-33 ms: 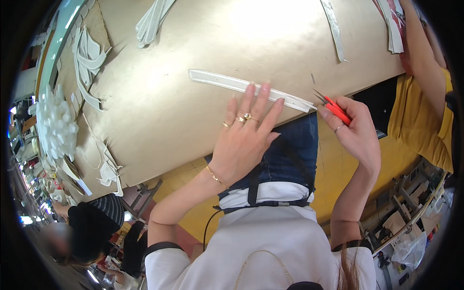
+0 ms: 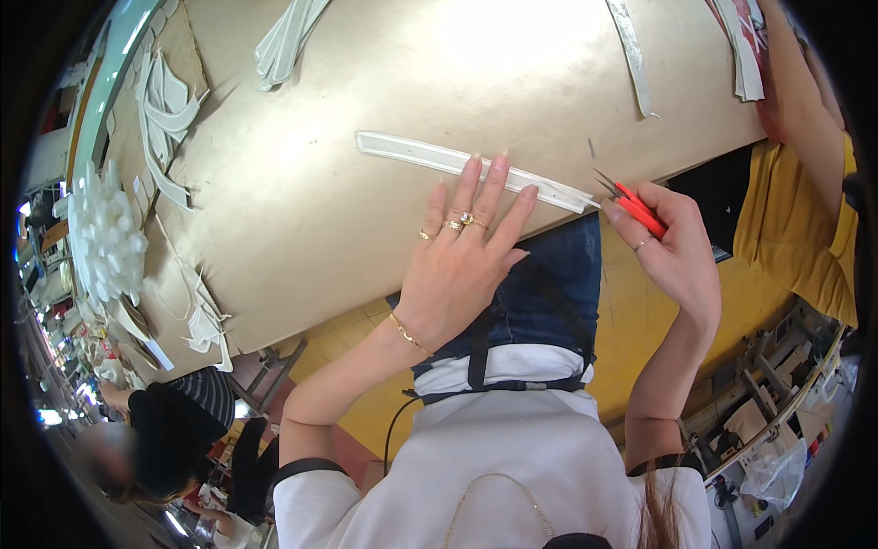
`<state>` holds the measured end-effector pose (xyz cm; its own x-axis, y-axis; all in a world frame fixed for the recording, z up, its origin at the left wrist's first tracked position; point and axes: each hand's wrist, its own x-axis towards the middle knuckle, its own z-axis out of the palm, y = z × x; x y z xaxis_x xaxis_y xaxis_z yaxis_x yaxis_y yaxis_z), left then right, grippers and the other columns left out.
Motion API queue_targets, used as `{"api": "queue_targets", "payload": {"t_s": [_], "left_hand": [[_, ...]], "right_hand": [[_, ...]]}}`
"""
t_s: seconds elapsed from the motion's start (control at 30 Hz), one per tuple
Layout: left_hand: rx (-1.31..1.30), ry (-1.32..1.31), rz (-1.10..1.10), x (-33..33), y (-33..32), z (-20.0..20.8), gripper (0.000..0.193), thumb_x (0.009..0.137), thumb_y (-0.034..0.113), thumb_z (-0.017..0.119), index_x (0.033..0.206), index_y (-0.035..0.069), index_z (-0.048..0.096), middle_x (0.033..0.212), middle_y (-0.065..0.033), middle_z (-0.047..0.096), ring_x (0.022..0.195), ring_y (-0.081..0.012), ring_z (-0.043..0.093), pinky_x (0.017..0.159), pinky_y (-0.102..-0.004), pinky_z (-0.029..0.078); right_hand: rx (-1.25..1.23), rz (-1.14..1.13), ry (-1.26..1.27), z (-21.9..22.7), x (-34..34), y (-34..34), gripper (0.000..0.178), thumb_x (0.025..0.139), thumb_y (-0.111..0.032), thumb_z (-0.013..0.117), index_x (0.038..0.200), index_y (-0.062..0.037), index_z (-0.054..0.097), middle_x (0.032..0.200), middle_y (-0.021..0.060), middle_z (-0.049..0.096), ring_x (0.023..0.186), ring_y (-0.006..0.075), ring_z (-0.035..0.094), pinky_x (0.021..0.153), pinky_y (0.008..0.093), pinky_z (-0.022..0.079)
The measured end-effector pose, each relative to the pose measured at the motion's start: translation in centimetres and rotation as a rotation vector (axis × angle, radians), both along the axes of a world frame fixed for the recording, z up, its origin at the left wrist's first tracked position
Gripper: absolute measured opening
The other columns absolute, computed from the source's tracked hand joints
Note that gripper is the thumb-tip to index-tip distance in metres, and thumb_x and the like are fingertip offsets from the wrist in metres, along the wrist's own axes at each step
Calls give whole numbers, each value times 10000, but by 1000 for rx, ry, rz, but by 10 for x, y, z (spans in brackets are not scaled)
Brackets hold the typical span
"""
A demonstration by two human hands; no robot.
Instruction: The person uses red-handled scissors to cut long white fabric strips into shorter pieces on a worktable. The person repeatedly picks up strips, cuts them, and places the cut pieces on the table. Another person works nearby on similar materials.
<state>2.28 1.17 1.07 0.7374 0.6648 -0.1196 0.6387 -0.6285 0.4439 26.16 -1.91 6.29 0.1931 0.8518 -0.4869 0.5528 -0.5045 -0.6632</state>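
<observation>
A long white strip (image 2: 402, 148) with a raised border lies slantwise on the table near its front edge. My left hand (image 2: 466, 224) rests flat on the strip, fingers spread, wearing rings. At the strip's right end a thin white tail sticks out and reaches the thumb and fingertip of my right hand (image 2: 672, 233). That hand is closed round small red-handled snips (image 2: 637, 209), their pointed metal blades aimed up and left. Whether the thumb actually pinches the tail is too small to make out.
The brown-covered table (image 2: 302, 210) bears a bundle of white strips (image 2: 291, 41), a single strip (image 2: 631, 59), curved white pieces (image 2: 165, 114) and a pile of translucent white pieces (image 2: 105, 233). A co-worker's arm (image 2: 800, 101) is at the right; another person (image 2: 169, 430) is lower left.
</observation>
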Motion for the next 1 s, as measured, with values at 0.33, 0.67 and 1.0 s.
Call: {"api": "queue_targets", "payload": {"t_s": [0.33, 0.67, 1.0], "left_hand": [[40, 5, 32, 6, 2, 5, 703, 855, 432, 684, 1471, 173, 465, 1588, -182, 302, 1461, -378, 290, 1176, -519, 219], [11, -55, 78, 9, 1, 6, 854, 848, 509, 678, 1494, 39, 377, 1578, -191, 322, 1468, -387, 276, 1178, -537, 191], [66, 6, 126, 16, -3, 3, 899, 850, 539, 656, 1518, 26, 342, 1568, -170, 355, 1456, -380, 311, 1166, -553, 205]], "right_hand": [[136, -76, 165, -12, 7, -6, 207, 880, -135, 689, 783, 23, 599, 595, 2, 428, 572, 71, 369, 515, 260, 308], [47, -102, 175, -29, 12, -12, 279, 906, -195, 709, 774, 3, 562, 638, -49, 378, 626, 56, 326, 561, 243, 280], [73, -75, 139, -30, 12, -11, 229, 878, -166, 707, 780, 19, 615, 579, 9, 471, 548, 82, 409, 509, 260, 333]]}}
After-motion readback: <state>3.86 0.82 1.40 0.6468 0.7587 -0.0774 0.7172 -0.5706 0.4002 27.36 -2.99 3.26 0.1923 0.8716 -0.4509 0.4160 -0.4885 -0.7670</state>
